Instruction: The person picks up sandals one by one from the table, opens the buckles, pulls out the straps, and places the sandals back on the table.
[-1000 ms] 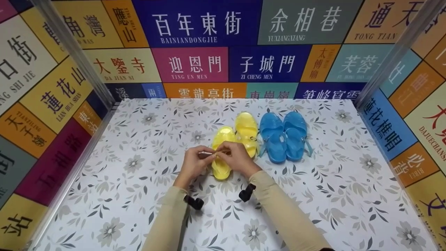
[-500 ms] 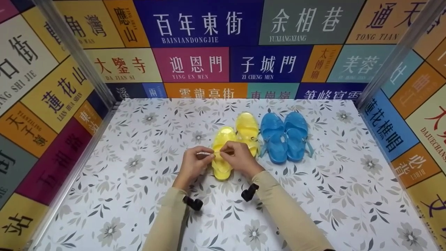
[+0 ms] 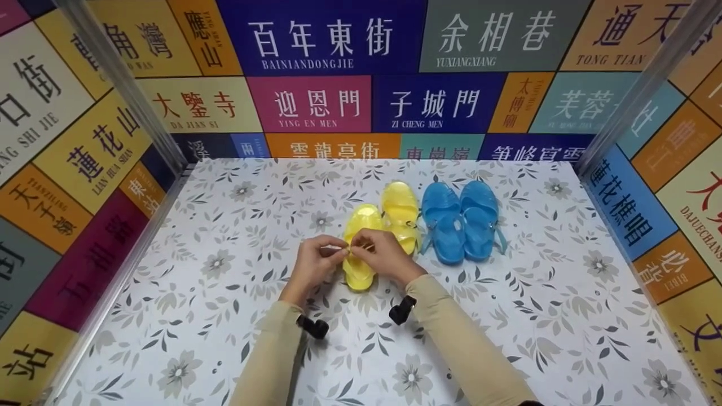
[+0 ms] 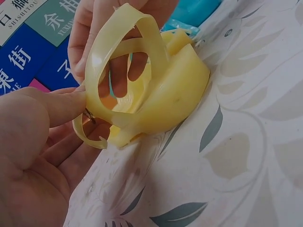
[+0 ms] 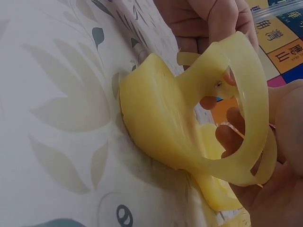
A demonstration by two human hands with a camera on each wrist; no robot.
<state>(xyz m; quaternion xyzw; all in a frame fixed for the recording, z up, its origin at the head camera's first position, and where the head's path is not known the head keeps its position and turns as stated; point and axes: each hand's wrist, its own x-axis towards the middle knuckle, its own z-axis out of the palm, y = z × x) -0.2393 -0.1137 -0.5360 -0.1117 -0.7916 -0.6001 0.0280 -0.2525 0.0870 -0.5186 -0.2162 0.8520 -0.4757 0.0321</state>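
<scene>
A yellow sandal (image 3: pixel 360 279) lies toe away on the floral-patterned surface, beneath both hands. My left hand (image 3: pixel 315 264) pinches its ankle strap near the small metal buckle (image 4: pixel 89 116), thumb against fingers. From the other side my right hand (image 3: pixel 388 256) pinches the strap (image 5: pixel 258 94) too, its fingertips meeting the left ones above the sandal. In both wrist views the strap stands up as a loop over the heel. Fingers partly hide the buckle, so I cannot tell whether the strap end is through it. The second yellow sandal (image 3: pixel 398 197) lies just right, partly behind my right hand.
To the right, a pair of blue sandals (image 3: pixel 443 242) lies side by side with straps spread out. Panels with printed street names (image 3: pixel 316 104) rise behind the surface and along both sides. A black wrist camera (image 3: pixel 313 327) sits on each sleeve.
My right hand was drawn slightly away to the right half a second ago; now its fingertips are back against the left ones. The left hand and all the sandals have stayed put.
</scene>
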